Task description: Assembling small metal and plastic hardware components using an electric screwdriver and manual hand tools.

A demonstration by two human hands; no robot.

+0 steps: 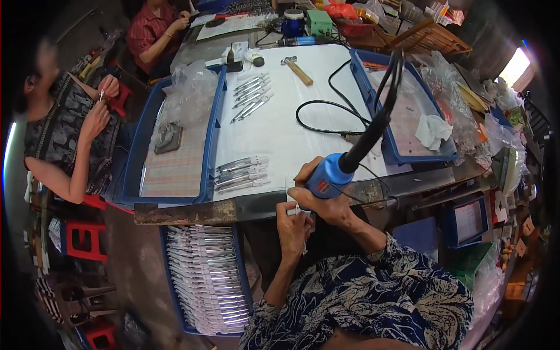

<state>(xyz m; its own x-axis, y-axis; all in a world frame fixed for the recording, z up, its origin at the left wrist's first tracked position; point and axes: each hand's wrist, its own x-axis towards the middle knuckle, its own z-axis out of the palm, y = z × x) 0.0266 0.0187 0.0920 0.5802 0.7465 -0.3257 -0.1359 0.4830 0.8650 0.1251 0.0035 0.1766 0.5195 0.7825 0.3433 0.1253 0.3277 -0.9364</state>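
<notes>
At the table's front edge, my right hand [328, 205] is wrapped round a blue electric screwdriver [328, 177] with a thick black cable rising from its end. Just below it, my left hand [293, 233] pinches a small white and silver piece [298, 211], mostly covered by the fingers. The tool's tip is hidden behind my right hand, so contact with the piece cannot be made out. Slim silver pieces with white ends [240, 175] lie in a row left of my hands. A second group of such pieces [252, 98] lies farther back on the white sheet.
A hammer [301, 72] and a looped black cable [300, 112] lie on the sheet. Blue trays stand left [214, 125] and right [363, 87]. Below the table, a blue bin [245, 277] holds many silver pieces. Two people sit at the left near red stools [86, 240].
</notes>
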